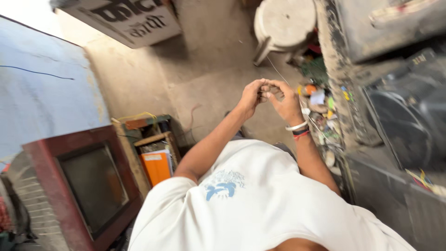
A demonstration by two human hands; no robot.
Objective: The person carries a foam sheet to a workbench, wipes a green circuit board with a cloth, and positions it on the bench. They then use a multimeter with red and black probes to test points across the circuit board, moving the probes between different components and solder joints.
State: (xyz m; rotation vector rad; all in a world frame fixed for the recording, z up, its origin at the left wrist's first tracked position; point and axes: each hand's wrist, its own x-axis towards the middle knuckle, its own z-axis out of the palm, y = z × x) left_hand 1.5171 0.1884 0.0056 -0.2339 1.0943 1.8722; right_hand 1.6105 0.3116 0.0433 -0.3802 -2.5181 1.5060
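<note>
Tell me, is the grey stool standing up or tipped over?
Standing up. The grey stool shows its round seat from above, with one leg reaching down to the concrete floor.

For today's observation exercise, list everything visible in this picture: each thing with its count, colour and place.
Thin pale wire: one, whitish, running up from the hands.
Round plastic stool: one, grey-white, top centre.
Red-framed old screen set: one, lower left.
Orange book: one, in wooden box beside the screen.
Lettered signboard: one, white, top left.
Small cluttered parts: many, mixed colours, right floor.
Left hand: one, pinching wire.
Right hand: one, bangled wrist, pinching wire.
</note>
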